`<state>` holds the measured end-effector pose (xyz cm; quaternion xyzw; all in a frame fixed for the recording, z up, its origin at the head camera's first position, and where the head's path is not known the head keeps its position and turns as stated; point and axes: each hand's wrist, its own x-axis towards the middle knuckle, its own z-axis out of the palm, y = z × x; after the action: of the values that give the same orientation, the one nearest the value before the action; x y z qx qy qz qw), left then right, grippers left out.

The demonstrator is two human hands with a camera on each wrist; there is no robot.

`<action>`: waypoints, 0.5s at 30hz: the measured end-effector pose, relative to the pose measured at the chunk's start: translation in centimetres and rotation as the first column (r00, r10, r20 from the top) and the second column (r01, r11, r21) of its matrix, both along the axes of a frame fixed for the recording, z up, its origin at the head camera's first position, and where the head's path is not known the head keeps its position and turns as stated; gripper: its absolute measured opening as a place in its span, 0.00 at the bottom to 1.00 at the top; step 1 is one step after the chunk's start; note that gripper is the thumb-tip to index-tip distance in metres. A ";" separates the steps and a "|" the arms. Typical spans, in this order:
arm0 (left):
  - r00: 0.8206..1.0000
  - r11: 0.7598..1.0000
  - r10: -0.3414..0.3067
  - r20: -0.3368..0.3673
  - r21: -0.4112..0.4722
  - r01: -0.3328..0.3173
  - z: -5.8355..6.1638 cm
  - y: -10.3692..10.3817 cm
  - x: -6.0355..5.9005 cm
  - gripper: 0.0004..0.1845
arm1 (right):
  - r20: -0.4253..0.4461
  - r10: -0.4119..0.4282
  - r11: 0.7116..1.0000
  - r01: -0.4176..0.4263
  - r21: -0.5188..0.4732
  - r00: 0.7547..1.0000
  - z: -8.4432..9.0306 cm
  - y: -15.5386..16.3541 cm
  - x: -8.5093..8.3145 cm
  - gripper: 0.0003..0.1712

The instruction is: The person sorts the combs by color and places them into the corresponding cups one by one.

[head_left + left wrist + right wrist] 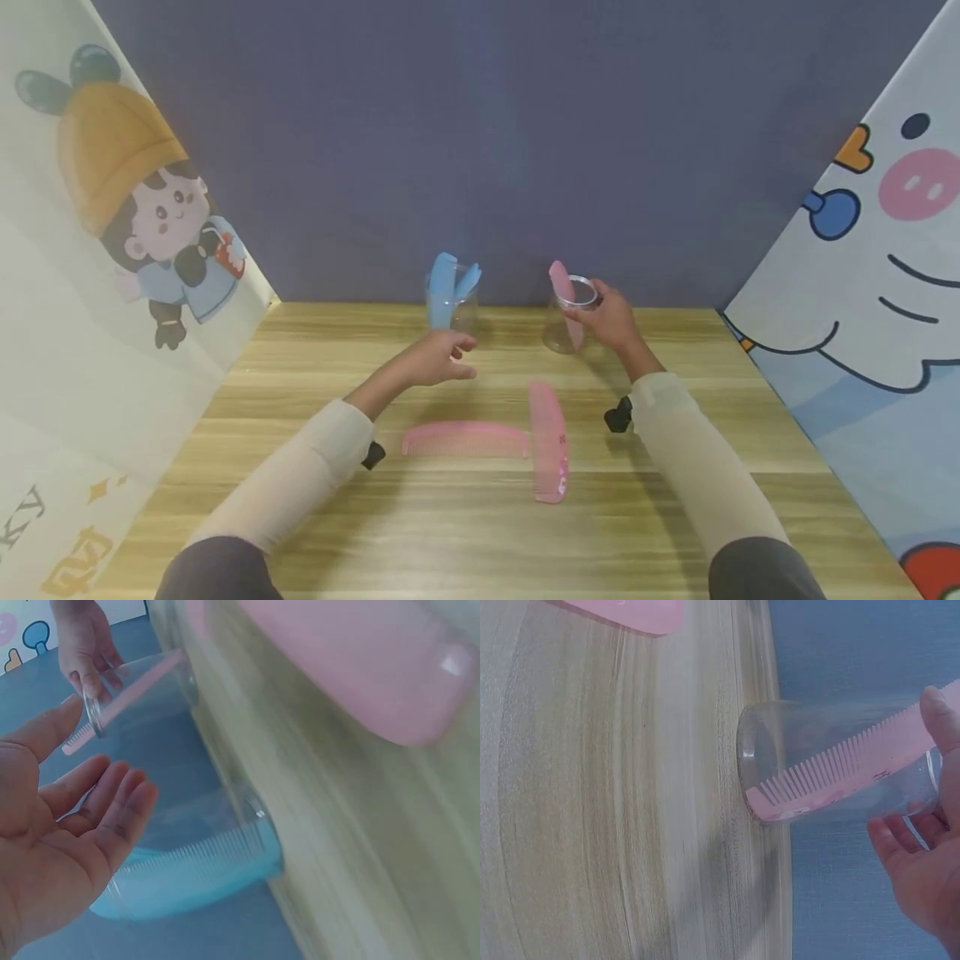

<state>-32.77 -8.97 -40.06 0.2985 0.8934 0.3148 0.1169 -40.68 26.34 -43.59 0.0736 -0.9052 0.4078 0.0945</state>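
Observation:
My right hand [611, 318] grips a clear cup [840, 720] near its rim, thumb on one side and fingers on the other. A pink comb [847, 769] leans inside that cup, teeth showing through the wall. My left hand [438, 358] holds nothing; its fingers are loosely bent, palm showing in the left wrist view. Just beyond it stands another clear cup [467, 315] with blue combs [442, 283] in it, partly hidden behind the hand. Two more pink combs lie on the table: a crosswise comb [465, 437] and a lengthwise comb [550, 442], their ends close together.
The wood-grain table [465, 533] meets a dark blue back wall [487, 150] right behind the cups. Printed cartoon panels flank it, a left panel [67, 333] and a right panel [847, 333].

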 end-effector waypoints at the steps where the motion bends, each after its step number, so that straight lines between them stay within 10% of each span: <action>1: 1.000 1.000 0.004 -0.004 -0.002 -0.004 -0.2 -0.6 0.4 0.29 | 0.000 0.002 1.000 -0.002 -0.006 1.000 0.0 -0.1 0.0 0.44; 15: 0.992 0.991 0.090 0.087 -0.104 -0.080 -2.8 -5.8 5.4 0.28 | 0.041 -0.023 0.999 0.024 -0.024 0.999 0.4 -0.2 0.2 0.46</action>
<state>-27.40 -14.80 -42.90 0.2391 0.9137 0.2875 0.1592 -40.44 26.13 -43.19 0.0533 -0.9026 0.4192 0.0819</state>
